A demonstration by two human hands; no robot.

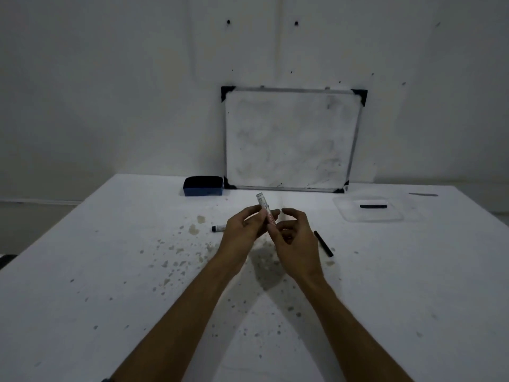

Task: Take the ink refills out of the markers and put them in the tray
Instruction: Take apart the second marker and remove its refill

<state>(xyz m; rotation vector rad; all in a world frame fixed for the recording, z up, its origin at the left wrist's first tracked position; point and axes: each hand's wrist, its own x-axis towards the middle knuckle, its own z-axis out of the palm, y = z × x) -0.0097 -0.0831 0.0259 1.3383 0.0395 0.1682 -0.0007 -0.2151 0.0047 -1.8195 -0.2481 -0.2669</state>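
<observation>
The marker (265, 212) is held above the middle of the table (115, 271), tilted with its open-looking top end toward 11 o'clock. The left hand (243, 230) is closed around its lower half. The right hand (293, 238) sits just beside it at 3 o'clock, fingers curled but loose; whether its fingertips touch the barrel I cannot tell.

One refill (373, 206) already lies in the tray (347, 213), which sits well apart at 2 o'clock from the hands. A thin black piece (323, 244), probably another refill or a cap, lies on the table near the right hand at 4 o'clock. A second marker (219, 228) lies just beside the left hand at 9 o'clock.

The main risk, as I judge it, is ink. The table around the hands is already spotted with stains, so a refill tugged out sharply could flick or drip more. The grip sits low on the barrel, and a hard pull by the right hand could slip the marker through the left. A refill carried carelessly toward the tray could roll off its shallow clear rim, which is hard to see in this dim light. The loose black piece could also be knocked by the right wrist.

Farther off, an eraser (203, 186) and a whiteboard (292, 139) stand at 12 o'clock, clear of the work.
</observation>
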